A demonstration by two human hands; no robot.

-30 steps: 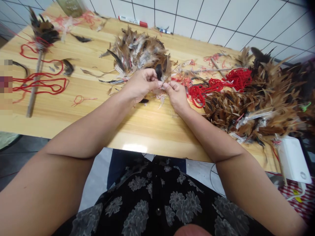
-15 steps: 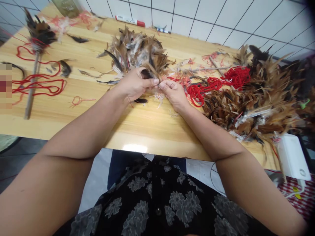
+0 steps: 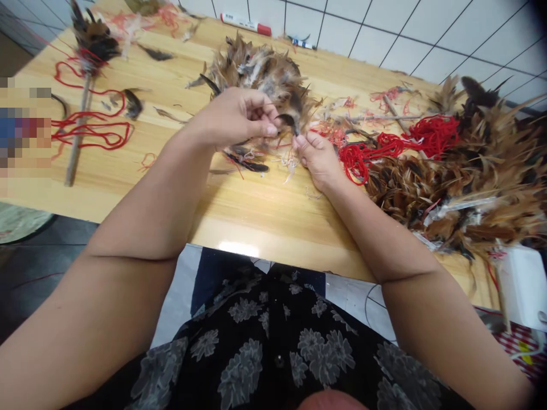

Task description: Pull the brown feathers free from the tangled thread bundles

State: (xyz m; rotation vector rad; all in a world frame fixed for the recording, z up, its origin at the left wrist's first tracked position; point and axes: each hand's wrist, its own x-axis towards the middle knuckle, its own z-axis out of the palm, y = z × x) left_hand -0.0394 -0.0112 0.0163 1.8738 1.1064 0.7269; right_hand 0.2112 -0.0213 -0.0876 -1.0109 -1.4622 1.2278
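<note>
In my right hand (image 3: pixel 318 156), thumb and forefinger pinch the base of a few brown and dark feathers (image 3: pixel 294 111), which point upward. My left hand (image 3: pixel 250 119) is just to the left, its thumb pressed toward the curled fingers. Whatever lies between those fingertips is too small to make out. A dark curved feather tip reaches close to the left fingertips. Behind both hands lies a big heap of loose brown feathers (image 3: pixel 265 65) on the wooden table (image 3: pixel 256 199). Dark feathers (image 3: pixel 248 163) and pale thread scraps (image 3: pixel 290 165) lie below my hands.
At left, a stick with feathers tied on top (image 3: pixel 79 131) lies across red cord (image 3: pixel 115 134). More red cord (image 3: pixel 436 136) and a large feather pile (image 3: pixel 427 185) are at right, near a white box (image 3: pixel 523 285). A red-capped marker (image 3: pixel 245 24) lies by the tiled wall.
My hands met at the fingertips before; now the left has drawn away to the left and up, leaving the feathers in the right. The camera view has shifted slightly.
</note>
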